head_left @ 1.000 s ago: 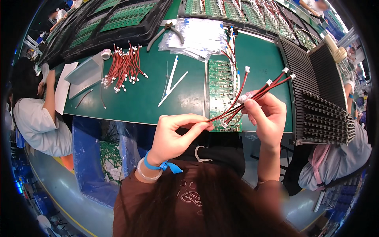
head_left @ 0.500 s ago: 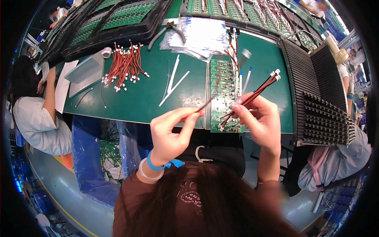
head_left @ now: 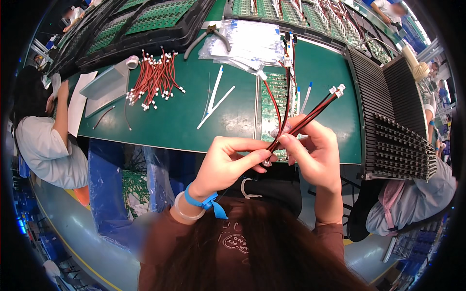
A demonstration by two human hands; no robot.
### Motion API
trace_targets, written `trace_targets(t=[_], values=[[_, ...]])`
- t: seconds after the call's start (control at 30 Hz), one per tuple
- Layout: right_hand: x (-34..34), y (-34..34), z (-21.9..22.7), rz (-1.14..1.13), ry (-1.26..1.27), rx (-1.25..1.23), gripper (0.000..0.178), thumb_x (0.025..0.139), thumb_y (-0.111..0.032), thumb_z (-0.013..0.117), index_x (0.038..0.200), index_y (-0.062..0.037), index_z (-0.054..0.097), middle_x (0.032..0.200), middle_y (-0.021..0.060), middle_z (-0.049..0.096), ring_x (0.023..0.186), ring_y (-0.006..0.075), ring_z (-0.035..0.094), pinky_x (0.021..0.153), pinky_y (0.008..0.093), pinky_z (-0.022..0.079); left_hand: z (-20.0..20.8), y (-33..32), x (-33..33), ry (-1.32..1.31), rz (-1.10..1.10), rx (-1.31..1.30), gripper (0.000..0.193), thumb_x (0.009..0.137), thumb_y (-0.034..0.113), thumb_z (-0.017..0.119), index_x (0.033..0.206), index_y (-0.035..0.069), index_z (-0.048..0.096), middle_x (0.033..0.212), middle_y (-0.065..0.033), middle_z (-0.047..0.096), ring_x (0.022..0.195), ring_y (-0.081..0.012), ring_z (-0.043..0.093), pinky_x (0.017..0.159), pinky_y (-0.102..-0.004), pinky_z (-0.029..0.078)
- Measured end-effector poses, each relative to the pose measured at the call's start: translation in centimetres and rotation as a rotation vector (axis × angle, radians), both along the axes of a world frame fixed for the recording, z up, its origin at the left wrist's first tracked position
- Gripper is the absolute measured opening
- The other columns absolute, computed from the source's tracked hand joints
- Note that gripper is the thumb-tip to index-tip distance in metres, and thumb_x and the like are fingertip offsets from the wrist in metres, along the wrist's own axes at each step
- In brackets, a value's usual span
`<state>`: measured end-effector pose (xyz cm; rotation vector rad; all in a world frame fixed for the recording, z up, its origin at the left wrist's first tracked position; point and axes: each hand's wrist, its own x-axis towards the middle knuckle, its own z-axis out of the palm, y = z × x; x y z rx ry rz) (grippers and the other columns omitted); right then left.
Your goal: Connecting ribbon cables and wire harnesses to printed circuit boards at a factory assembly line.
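Observation:
My right hand [head_left: 315, 153] is closed around a bundle of red-and-black wire cables [head_left: 316, 112] with white connectors, its ends pointing up and to the right. Thumb and fingers of my left hand [head_left: 233, 157] pinch the lower ends of cables against that bundle. Two more cables spread upward from the meeting fingers, one a red cable [head_left: 273, 96] tipped with a white connector. A small clear wrapping [head_left: 281, 129] shows at the right fingertips. Beneath the hands lies a green circuit board panel [head_left: 272, 111], partly covered by hands and cables.
Left on the green table [head_left: 174, 123] lies a pile of red cables [head_left: 154, 80], with flat white strips [head_left: 216, 106] closer in. Pliers [head_left: 210, 31] rest beside plastic bags [head_left: 242, 43]. A black slotted rack [head_left: 393, 116] stands right; board trays [head_left: 141, 29] line the back.
My left hand has moved right and joined the right hand at the bundle's lower end. Cables that were blurred now stand spread upward between the hands.

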<state>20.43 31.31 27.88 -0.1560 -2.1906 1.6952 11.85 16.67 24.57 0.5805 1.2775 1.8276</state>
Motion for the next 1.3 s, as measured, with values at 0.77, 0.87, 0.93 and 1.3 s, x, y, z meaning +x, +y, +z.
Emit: trace_targets(t=[0.77,0.87,0.93,1.3], values=[[0.0,-0.1,-1.4,-0.088,0.189,-0.127,0.012,0.074,-0.002,0.064,0.072,-0.0002,0.053,0.062,0.0009,0.054,0.053,0.0017,0.047,0.044,0.0167,0.033,-1.8,0.3,0.0,-0.173,0.115,0.241,0.016,0.084,0.001,0.052,0.095,-0.008,0.058,0.085,-0.0161,0.062,0.071,-0.0244,0.064,0.06,-0.027,0.055],[-0.1,-0.2,-1.2,-0.076,0.236,-0.02,0.011,0.073,-0.001,0.064,0.072,0.0003,0.053,0.062,0.0016,0.055,0.053,0.0026,0.048,0.044,0.0172,0.036,-1.3,0.1,0.2,-0.204,0.064,0.202,0.016,0.083,0.002,0.054,0.095,-0.009,0.057,0.082,-0.0163,0.062,0.07,-0.0244,0.064,0.058,-0.0269,0.054],[0.0,0.0,-1.5,-0.077,0.251,0.031,0.011,0.072,-0.001,0.064,0.073,0.0004,0.054,0.063,0.002,0.055,0.053,0.0034,0.048,0.044,0.0178,0.036,-1.0,0.0,0.3,-0.233,0.031,0.202,0.016,0.083,0.003,0.054,0.094,-0.009,0.057,0.08,-0.017,0.062,0.069,-0.0239,0.064,0.058,-0.0266,0.054],[0.3,-0.3,-0.6,-0.094,0.22,0.4,0.012,0.068,-0.003,0.067,0.076,-0.0005,0.058,0.066,0.0061,0.058,0.054,0.0117,0.055,0.048,0.0232,0.043,-0.6,0.4,0.8,0.029,0.134,0.172,0.014,0.081,-0.005,0.055,0.093,-0.01,0.057,0.083,-0.0151,0.063,0.071,-0.0204,0.064,0.06,-0.0255,0.054]])
